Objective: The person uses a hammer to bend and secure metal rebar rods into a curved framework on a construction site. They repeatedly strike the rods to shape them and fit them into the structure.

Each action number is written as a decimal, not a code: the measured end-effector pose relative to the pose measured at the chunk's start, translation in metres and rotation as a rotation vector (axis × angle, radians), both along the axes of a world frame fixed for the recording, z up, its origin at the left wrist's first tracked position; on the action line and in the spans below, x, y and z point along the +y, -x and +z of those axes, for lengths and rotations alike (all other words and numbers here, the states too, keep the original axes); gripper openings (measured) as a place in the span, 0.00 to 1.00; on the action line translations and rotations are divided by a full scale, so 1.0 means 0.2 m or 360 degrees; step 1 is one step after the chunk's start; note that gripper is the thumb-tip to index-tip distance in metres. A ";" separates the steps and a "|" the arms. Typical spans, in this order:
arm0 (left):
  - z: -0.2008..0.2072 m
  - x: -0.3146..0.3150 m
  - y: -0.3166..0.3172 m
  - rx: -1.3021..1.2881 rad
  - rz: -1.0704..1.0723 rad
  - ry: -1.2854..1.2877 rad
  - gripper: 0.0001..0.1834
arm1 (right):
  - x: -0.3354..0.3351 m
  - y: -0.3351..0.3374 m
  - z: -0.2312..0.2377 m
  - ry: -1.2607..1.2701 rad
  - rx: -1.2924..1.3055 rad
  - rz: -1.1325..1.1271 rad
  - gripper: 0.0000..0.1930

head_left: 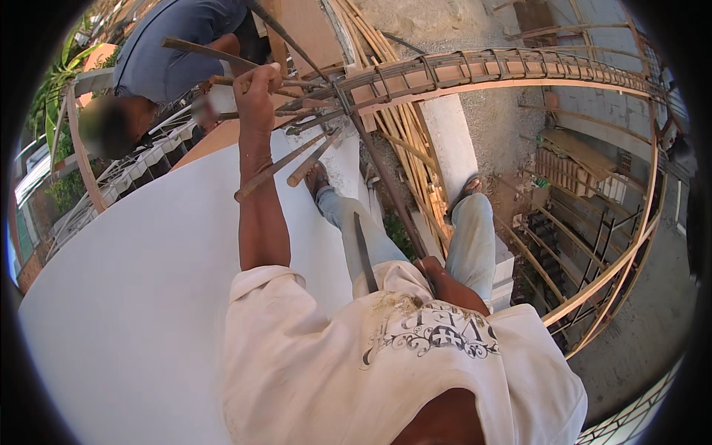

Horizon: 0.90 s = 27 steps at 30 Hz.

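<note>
My left hand (256,87) is raised at the upper left, its fingers wrapped round the end of a rusty steel rebar (219,79). Several more rebar ends stick out around my wrist, some pointing back toward me. They belong to a long rebar cage (475,70) with square ties, which runs off to the right. Low in front of my shirt, my right hand (428,268) is closed on a long dark steel bar (387,174), which slants up to the cage end. My forearm and shirt partly hide its fingers. A dark narrow strip (362,248) stands beside my left thigh.
A co-worker in a blue shirt (174,52) bends over at the upper left, close to the rebar ends. My feet stand apart on narrow white wall tops (451,137). Bamboo poles (411,156) lie between them. A deep drop with scaffolding (586,245) opens at right.
</note>
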<state>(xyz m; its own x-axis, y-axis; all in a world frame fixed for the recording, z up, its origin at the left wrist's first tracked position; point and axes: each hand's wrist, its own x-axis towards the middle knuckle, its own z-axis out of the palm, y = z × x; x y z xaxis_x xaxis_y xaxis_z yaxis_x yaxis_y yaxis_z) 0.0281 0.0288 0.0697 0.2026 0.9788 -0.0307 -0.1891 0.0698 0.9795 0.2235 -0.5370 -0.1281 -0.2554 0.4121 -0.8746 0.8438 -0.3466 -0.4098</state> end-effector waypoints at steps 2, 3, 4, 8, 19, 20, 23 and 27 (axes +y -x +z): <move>-0.02 -0.14 0.04 0.0034 -0.0011 -0.0034 0.15 | -0.04 0.01 0.04 0.0168 -0.0001 -0.0702 0.11; -0.03 -0.18 0.04 -0.0008 -0.0024 0.0017 0.15 | -0.05 0.02 0.08 0.0453 -0.0074 -0.0975 0.11; -0.03 -0.20 0.05 -0.0045 0.0023 0.0038 0.15 | -0.06 0.01 0.11 0.0435 -0.0129 -0.0842 0.11; -0.02 -0.12 0.02 0.0042 0.0191 -0.0013 0.16 | 0.05 -0.06 0.22 -0.0057 -0.0034 -0.0007 0.08; 0.04 0.10 -0.06 -0.0030 0.0374 0.0172 0.18 | 0.07 0.00 0.32 0.0733 -0.0416 -0.0986 0.26; 0.04 0.11 -0.06 -0.0061 0.0393 0.0211 0.18 | 0.07 -0.01 0.36 0.0693 -0.0372 -0.0799 0.26; 0.02 0.15 -0.06 -0.0110 0.0359 0.0343 0.14 | 0.16 -0.03 0.38 0.0410 -0.0211 -0.0247 0.25; -0.01 0.23 -0.09 -0.0236 0.0354 0.0024 0.18 | 0.19 0.02 0.34 0.0872 -0.0261 -0.0704 0.21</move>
<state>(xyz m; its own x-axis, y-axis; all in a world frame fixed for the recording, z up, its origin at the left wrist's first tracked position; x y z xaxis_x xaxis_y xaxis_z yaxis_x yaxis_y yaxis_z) 0.0457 0.0752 0.0667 -0.0143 0.9994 -0.0315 -0.3426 0.0247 0.9392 0.2187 -0.4982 -0.0605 -0.0138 -0.0620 -0.9980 0.6127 -0.7892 0.0405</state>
